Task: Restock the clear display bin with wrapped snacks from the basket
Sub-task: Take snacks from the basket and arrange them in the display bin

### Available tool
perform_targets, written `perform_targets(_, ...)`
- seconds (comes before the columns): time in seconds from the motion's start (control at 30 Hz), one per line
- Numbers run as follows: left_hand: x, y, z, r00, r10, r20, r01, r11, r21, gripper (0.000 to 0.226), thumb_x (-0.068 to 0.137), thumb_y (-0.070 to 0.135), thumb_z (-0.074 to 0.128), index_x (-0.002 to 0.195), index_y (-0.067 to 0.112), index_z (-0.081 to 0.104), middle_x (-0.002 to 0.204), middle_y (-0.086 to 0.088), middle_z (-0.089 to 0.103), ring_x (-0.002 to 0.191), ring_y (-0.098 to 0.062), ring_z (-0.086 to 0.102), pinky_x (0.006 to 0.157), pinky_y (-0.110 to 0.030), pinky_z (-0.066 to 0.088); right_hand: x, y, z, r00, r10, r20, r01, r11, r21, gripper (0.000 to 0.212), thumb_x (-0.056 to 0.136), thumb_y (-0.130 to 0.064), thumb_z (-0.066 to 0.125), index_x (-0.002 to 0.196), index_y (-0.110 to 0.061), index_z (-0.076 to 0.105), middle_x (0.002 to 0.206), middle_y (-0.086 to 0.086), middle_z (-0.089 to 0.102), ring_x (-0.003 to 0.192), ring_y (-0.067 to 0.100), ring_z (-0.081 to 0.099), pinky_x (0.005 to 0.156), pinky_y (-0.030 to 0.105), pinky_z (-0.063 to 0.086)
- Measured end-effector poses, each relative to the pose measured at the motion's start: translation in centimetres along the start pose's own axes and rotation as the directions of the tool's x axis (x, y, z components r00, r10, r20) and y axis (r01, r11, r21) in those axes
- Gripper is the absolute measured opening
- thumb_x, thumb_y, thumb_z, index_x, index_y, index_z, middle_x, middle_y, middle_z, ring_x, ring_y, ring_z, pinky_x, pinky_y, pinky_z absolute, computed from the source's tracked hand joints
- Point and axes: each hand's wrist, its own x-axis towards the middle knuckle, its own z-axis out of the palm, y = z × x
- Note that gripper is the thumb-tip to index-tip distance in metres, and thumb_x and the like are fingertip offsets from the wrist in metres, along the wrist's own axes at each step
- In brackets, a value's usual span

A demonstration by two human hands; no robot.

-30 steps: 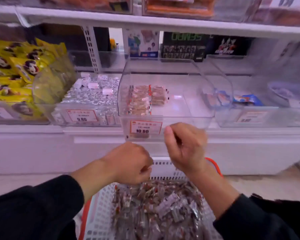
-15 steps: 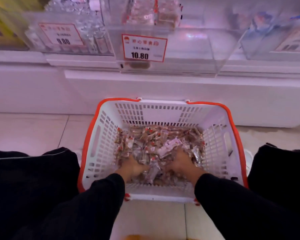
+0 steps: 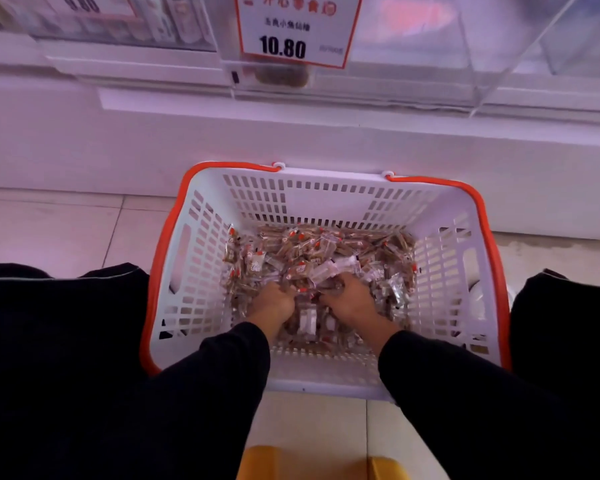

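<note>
Both hands (image 3: 312, 303) wrist-deep (fingers buried) in basketed snacks (image 3: 312, 258)

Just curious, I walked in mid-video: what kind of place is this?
Most likely a snack shop. A price tag reading 10.80 hangs on a clear bin on a white shelf, and a shopping basket of wrapped snacks sits on the tiled floor.

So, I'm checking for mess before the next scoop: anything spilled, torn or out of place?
Nothing stands out. The wrapped snacks all lie inside the basket, none on the floor tiles. Both the left hand and right hand are dug into the pile.
</note>
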Motion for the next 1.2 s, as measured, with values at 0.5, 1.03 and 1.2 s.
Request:
perform_targets(0.5, -2.6, -1.0, -4.8, 0.997, 0.031, 0.069, -0.020, 0.989, -0.150, 0.019, 0.093, 0.011, 0.064, 0.075, 0.005, 0.060, 0.073, -0.011, 0.056, 0.067, -0.026, 0.055, 0.063, -0.032, 0.044, -2.1, -6.4, -7.5, 0.923, 0.093, 0.374, -0.095, 0.995, -0.013, 0.020, 0.098, -0.012, 0.053, 0.109, 0.004, 0.059, 0.090, 0.018, 0.059, 0.067, 0.026, 0.064, 0.063, 0.038, 0.058)
perform_targets(1.03, -17.8, 12.5, -20.6, 0.798, 0.490, 0.350, -0.489, 0.867, -0.098, 0.024, 0.103, 0.013, 0.048, 0.121, 0.013, 0.063, 0.115, 0.000, 0.065, 0.089, -0.007, 0.061, 0.088, -0.031, 0.052, -13.4, -16.1, -20.5, 0.770, -0.193, 0.608, 0.169, 0.981, 0.097, 0.018, 0.105, -0.020, 0.045, 0.120, -0.009, 0.046, 0.096, -0.003, 0.053, 0.065, 0.018, 0.063, 0.062, 0.034, 0.059)
perform_targets(1.2, -23.8, 14.3, -24.6, 0.692, 0.575, 0.436, -0.381, 0.804, -0.456, 0.026, 0.101, 0.005, 0.048, 0.125, 0.007, 0.057, 0.112, -0.023, 0.071, 0.087, -0.023, 0.071, 0.059, -0.030, 0.058, -18.0, -19.0, -25.0, 0.716, -0.405, 0.569, 0.283, 0.913, 0.294, 0.016, 0.101, -0.009, 0.050, 0.117, -0.005, 0.048, 0.090, 0.011, 0.063, 0.062, 0.018, 0.064, 0.050, 0.028, 0.056)
